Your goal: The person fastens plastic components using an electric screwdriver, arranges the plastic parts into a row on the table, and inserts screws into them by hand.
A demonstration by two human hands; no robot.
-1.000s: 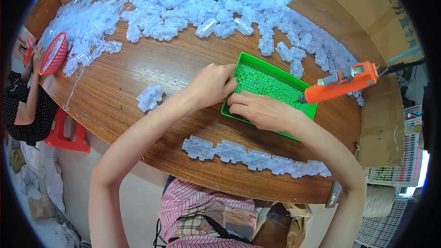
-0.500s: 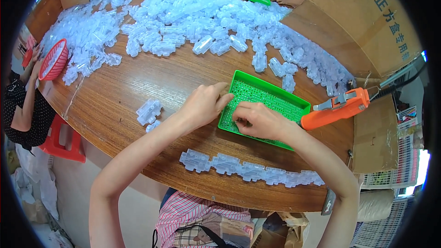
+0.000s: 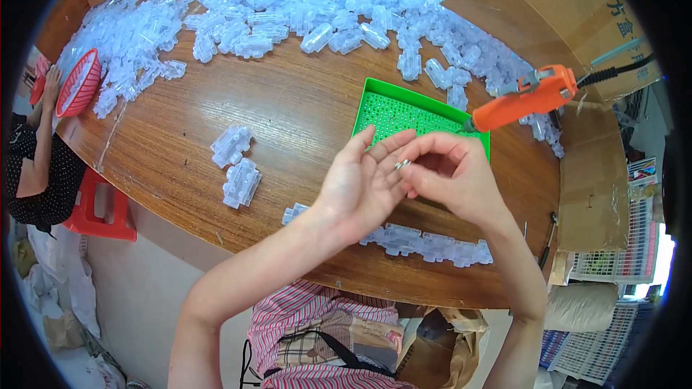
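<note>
My left hand (image 3: 357,187) is held palm up above the table, fingers outstretched. Against its fingers, my right hand (image 3: 461,180) pinches a few tiny shiny metal pieces (image 3: 402,164) that look like screws. Just beyond both hands is a green tray (image 3: 369,86) with a dotted, perforated-looking bottom; my fingers cover its near side. An orange electric screwdriver (image 3: 525,99) hangs over the tray's right end, its tip at the rim. Below my hands runs a row of clear plastic parts (image 3: 425,245), partly covered by my left wrist.
Two loose clear plastic parts (image 3: 241,181) lie left of my forearm. A large heap of them (image 3: 288,7) spreads across the far table (image 3: 166,166). A red basket (image 3: 81,86) stands by a co-worker's arm (image 3: 43,151) at left. Cardboard (image 3: 591,180) borders the right.
Both hands have come out of the green tray toward me, the left turning palm up. Small metal pieces now show in the right fingertips. The view has shifted, and the screwdriver hangs higher.
</note>
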